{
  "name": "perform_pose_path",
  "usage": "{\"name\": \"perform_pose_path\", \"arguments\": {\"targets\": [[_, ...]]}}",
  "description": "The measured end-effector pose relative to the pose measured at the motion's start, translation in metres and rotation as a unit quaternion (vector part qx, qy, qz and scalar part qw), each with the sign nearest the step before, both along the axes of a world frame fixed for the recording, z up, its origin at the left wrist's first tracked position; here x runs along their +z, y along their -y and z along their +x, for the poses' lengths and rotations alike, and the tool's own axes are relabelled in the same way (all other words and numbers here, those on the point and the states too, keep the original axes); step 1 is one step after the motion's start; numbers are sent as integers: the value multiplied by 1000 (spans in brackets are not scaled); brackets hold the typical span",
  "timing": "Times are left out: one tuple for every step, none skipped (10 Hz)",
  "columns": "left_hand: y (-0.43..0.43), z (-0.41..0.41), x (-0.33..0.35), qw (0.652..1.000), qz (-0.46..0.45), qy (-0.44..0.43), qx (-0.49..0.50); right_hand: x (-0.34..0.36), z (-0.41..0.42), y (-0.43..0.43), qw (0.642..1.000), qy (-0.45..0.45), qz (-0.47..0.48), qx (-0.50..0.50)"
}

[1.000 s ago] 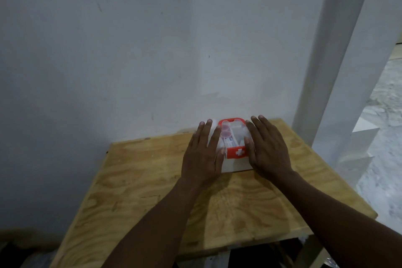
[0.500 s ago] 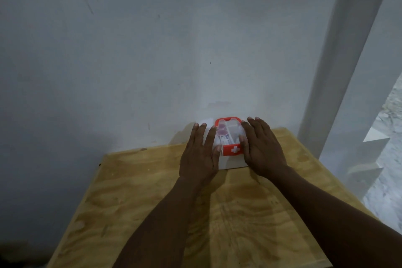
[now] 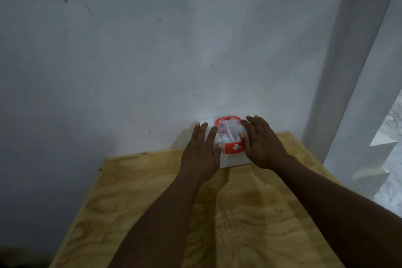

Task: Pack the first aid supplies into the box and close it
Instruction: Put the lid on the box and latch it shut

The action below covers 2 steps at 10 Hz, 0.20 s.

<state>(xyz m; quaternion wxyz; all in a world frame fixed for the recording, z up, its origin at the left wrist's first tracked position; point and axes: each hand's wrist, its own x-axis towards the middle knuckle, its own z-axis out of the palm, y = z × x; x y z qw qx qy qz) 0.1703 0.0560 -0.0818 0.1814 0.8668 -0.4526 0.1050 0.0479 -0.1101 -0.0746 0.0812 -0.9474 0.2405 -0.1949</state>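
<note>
Plywood bench [image 3: 152,213] fills the lower frame, both forearms reaching up across it. At mid-frame the left hand [image 3: 201,154] and right hand [image 3: 262,143] lie flat with fingers spread, one on each side of the box [image 3: 230,148], palms pressing its clear lid rather than curling around anything; neither grip holds a thing. That stance likely seats the lid evenly, so closing looks nearly done. Supplies show faintly through the lid. The red latch [image 3: 233,147] faces the person, the box sitting at the bench's far edge against the grey wall [image 3: 152,61].
</note>
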Motion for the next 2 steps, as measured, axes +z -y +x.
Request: {"name": "perform_pose_path", "arguments": {"targets": [[-7, 0, 26, 998, 54, -26, -29, 24, -2, 2, 996, -78, 34, -4], [-11, 0, 62, 991, 124, -33, -43, 60, -1, -3, 991, -134, 12, 5]]}}
